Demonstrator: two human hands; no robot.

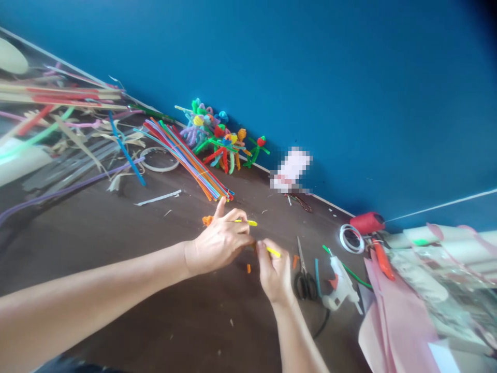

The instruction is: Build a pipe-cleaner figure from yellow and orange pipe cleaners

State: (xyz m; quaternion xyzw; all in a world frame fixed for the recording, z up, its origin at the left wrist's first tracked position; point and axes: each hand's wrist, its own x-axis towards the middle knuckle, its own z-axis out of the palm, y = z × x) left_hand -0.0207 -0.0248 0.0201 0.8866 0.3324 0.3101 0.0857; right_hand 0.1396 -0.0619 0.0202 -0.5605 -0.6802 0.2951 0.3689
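My left hand (219, 241) is closed in a pinch on a small piece made of yellow and orange pipe cleaner (248, 223), with an orange end (207, 220) showing behind the thumb. My right hand (274, 269) meets it from the right, fingers pinched on a yellow pipe cleaner end (274, 252). Both hands hover just above the dark brown table (163, 290). A short orange offcut (248, 268) lies beneath them.
A bundle of coloured pipe cleaners (190, 158) and finished pipe-cleaner figures (221, 140) lie by the blue wall. Scissors (304, 274), a white glue gun (341, 285), a tape ring (351, 238), a red roll (367, 223) and pink paper (392, 321) sit at right. Paper strips clutter the left.
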